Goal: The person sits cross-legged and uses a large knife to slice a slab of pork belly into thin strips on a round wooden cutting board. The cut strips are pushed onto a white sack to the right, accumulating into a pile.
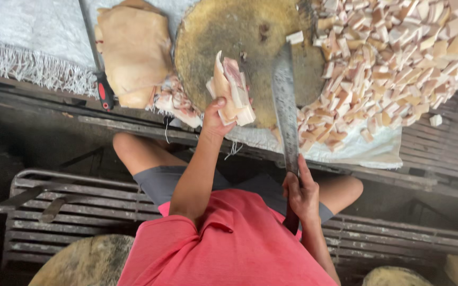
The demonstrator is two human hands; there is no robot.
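My left hand (214, 121) grips a bunch of pale pork strips (232, 91) with pink meat and fat, held upright over the near edge of a round wooden chopping block (223, 32). My right hand (301, 191) is closed on the dark handle of a long cleaver (285, 108). Its blade points away from me and lies across the block's right side, just right of the strips. A single cut cube (294, 37) sits on the block by the blade's far end.
A big heap of cut pork cubes (398, 53) lies on white cloth (367, 151) right of the block. A large skin-side slab (133, 47) lies to the left, beside a red-and-black-handled knife (104, 92). A slatted metal rack (80, 212) stands below.
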